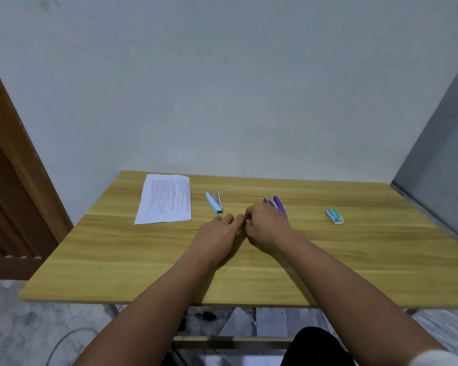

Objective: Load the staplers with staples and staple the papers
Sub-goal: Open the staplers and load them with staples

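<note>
My two hands meet over the middle of the wooden table (143, 260). My right hand (266, 227) has its fingers curled and pinches a small shiny staple strip (247, 220). My left hand (217, 237) has its fingertips on the same strip, which is mostly hidden between the fingers. A purple stapler (278, 203) lies hinged open just behind my right hand, which partly covers it. A light blue stapler (214, 202) lies hinged open to the left of the hands. A sheaf of printed papers (165, 198) lies flat at the far left. A green staple box (334, 216) sits at the right.
The table stands against a pale wall, with a grey wall close on the right and a wooden door on the left. Under the table's front edge I see its metal legs, a cable and a plug on a marble floor.
</note>
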The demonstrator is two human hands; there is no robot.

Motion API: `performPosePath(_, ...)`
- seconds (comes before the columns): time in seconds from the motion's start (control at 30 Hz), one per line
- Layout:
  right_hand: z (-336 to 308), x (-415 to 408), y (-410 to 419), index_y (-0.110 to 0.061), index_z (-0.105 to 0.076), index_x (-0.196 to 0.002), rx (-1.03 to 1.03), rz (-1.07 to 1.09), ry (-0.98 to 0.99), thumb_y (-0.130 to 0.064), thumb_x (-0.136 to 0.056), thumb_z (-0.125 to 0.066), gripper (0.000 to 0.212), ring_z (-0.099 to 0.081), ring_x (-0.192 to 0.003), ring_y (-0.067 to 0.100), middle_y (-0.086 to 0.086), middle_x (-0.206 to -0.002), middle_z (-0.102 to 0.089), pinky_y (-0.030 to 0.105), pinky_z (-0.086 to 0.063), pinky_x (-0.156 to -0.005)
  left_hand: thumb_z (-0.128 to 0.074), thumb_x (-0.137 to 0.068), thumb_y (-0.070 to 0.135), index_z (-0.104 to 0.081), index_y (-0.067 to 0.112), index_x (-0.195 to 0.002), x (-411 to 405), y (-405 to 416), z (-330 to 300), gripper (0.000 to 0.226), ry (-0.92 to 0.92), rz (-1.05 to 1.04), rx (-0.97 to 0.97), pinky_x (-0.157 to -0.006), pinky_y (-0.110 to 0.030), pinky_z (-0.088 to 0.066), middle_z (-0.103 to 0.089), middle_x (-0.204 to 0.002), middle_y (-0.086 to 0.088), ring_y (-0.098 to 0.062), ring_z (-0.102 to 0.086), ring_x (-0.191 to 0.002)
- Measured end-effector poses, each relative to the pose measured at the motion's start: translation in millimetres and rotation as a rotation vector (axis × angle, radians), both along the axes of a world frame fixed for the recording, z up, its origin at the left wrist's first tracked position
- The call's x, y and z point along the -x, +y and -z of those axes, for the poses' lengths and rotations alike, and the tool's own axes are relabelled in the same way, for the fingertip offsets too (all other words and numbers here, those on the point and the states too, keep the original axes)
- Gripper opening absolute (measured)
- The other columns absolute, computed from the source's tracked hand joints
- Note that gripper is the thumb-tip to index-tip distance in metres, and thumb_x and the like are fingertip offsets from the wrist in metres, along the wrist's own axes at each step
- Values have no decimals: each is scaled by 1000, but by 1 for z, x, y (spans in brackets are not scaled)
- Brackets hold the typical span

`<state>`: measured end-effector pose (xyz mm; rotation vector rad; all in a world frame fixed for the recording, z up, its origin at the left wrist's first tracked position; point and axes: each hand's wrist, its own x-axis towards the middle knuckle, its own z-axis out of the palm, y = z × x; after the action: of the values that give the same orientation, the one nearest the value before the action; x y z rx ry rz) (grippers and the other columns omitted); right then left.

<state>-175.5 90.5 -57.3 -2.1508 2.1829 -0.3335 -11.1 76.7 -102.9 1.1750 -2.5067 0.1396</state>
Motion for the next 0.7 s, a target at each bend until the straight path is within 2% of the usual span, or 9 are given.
performPosePath(0.17,2,9,-9,-23,-73,-102,-46,-19,-92,-21,-93,-56,19,-67,-101,23,-2,-104,-74,42,-56,-92,-38,-107,46,-45,24,-134,-2,-2,3,36,40,13,1,-67,-42,-56,-63,-109,0,-25,-63,-91)
performPosePath(0.3,8,21,-10,-30,-71,-103,-70,-80,-201,-23,-97,-57,17,-67,-93,19,-4,-99,-73,40,-58,-85,-41,-107,44,-48,23,-130,-2,-1,2,31,84,29,20,-58,-36,-44,-64,-104,1,-26,-63,-86)
performPosePath(0.43,12,25,-7,-34,-72,-106,-107,-139,-343,-18,-100,-53,26,-64,-82,10,-9,-97,-67,29,-50,-74,-43,-106,47,-48,25,-125,-4,-2,0,29,115,26,-1,-56,-34,-38,-66,-101,2,-26,-63,-82)
performPosePath(0.53,14,28,-3,-35,-75,-110,-94,-160,-432,-16,-101,-53,31,-66,-88,7,-12,-106,-69,21,-50,-80,-42,-105,49,-49,25,-120,-7,0,-7,29,172,34,-63,-58,-38,-45,-68,-100,1,-27,-64,-81)
performPosePath(0.57,15,29,-3,-35,-76,-108,-60,-141,-489,-14,-100,-53,32,-66,-86,9,-10,-104,-70,16,-49,-80,-44,-104,49,-48,25,-120,-9,-1,-10,29,185,26,-102,-60,-40,-48,-69,-100,0,-29,-65,-82)
performPosePath(0.6,18,28,-3,-33,-77,-104,-17,-109,-572,-11,-99,-52,33,-64,-77,13,-7,-97,-71,14,-48,-74,-46,-104,47,-47,25,-121,-10,-1,-12,29,185,12,-139,-63,-41,-50,-70,-100,-1,-31,-66,-84)
performPosePath(0.67,20,26,-3,-28,-77,-99,78,-19,-812,-5,-99,-52,35,-52,-61,20,-4,-81,-66,27,-45,-58,-51,-102,45,-45,27,-127,-12,-3,-15,31,171,-11,-179,-69,-42,-53,-73,-104,-3,-33,-68,-89)
performPosePath(0.7,19,26,-4,-26,-78,-97,131,26,-924,-1,-97,-52,35,-50,-61,21,-3,-78,-62,30,-43,-58,-53,-101,45,-44,28,-129,-13,-4,-17,34,171,-14,-191,-72,-43,-55,-74,-106,-3,-33,-68,-91)
